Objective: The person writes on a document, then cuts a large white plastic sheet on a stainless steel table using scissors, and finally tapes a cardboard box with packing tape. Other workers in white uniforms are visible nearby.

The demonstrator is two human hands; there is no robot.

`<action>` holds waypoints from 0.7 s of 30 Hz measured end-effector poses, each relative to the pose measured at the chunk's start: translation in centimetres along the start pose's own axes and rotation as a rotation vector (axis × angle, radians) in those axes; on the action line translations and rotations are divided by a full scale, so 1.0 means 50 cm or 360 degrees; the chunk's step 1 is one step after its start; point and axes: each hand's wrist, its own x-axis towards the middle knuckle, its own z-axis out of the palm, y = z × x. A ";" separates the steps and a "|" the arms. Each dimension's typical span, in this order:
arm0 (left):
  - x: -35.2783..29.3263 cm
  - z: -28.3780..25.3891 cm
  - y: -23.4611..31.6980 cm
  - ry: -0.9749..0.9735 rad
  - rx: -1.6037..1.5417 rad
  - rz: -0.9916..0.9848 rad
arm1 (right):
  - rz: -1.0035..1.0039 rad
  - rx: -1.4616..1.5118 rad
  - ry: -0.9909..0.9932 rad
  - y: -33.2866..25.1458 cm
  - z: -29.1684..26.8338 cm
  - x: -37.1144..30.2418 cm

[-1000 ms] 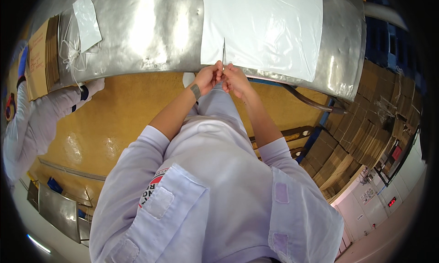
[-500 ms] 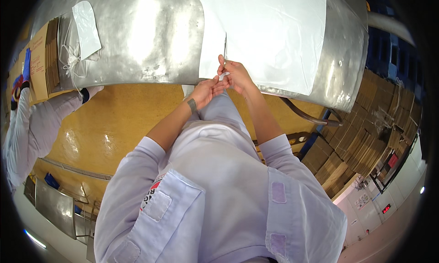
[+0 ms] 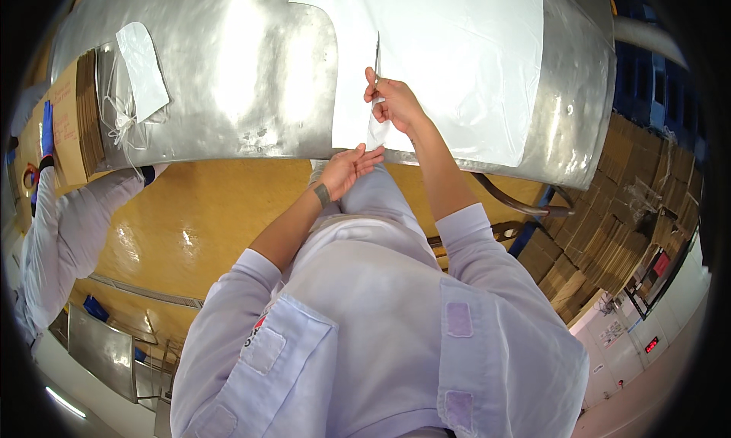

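A large white plastic sheet lies spread on the shiny steel table. My right hand is out over the table, pinching a raised fold of the sheet's near part. My left hand stays at the table's front edge, its fingers holding the sheet's near edge. Both sleeves are pale lilac.
A smaller clear plastic bag lies at the table's left, beside a stack of flat brown cardboard. Another person's white sleeve and blue-gloved hand are at the far left. The floor is yellow; folded cartons are stacked on the right.
My right hand has moved away from the left and farther over the table, drawing the sheet's fold with it. The left hand stayed at the front edge.
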 end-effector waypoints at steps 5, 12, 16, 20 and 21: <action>0.006 -0.007 -0.002 -0.0018 -0.0019 -0.0003 | -0.0021 0.0006 -0.0049 -0.034 -0.015 0.024; 0.000 0.005 0.002 0.0038 -0.0035 -0.0026 | -0.0058 -0.0001 -0.0062 -0.066 -0.024 0.058; 0.004 -0.001 -0.001 0.0043 -0.0039 -0.0040 | -0.0085 0.0040 -0.0083 -0.078 -0.029 0.077; 0.003 0.002 0.000 0.0032 -0.0073 -0.0031 | -0.0108 0.0036 -0.0078 -0.098 -0.026 0.085; 0.004 0.000 -0.002 0.0021 -0.0091 -0.0027 | -0.0119 0.0031 -0.0059 -0.101 -0.024 0.088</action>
